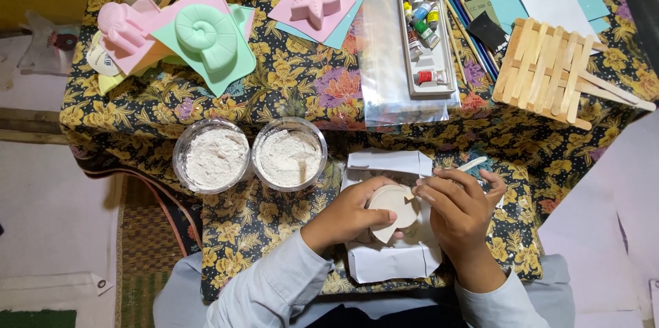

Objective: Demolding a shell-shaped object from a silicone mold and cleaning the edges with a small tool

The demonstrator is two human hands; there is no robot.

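The left hand (350, 215) is closed around a pale round plaster casting (392, 206), gripping it from the side above a sheet of white paper (388, 259). The right hand (461, 210) pinches a thin pale stick (472, 163) against the casting's edge — fingers together on the tool.

Judged from the scene, the casting is already out of its mould and being trimmed or smoothed; no paint shows on it, so colouring appears undone.

Just left of the casting stand two round clear tubs of white powder (211, 156) (289, 153), both open and well filled.

Beyond the casting lies a clear plastic bag (384, 60), and beside it a long white tray (439, 84) holding small paint tubes (420, 16) — caps of mixed colours, labels too small to tell. Brushes (473, 40) lie along the tray's right side.

Farther right, a raft of wooden craft sticks (549, 71).

Far left of the tray: a green shell-shaped mould (206, 36), a pink mould (122, 26), and a pink starfish mould (316, 2) on coloured card.
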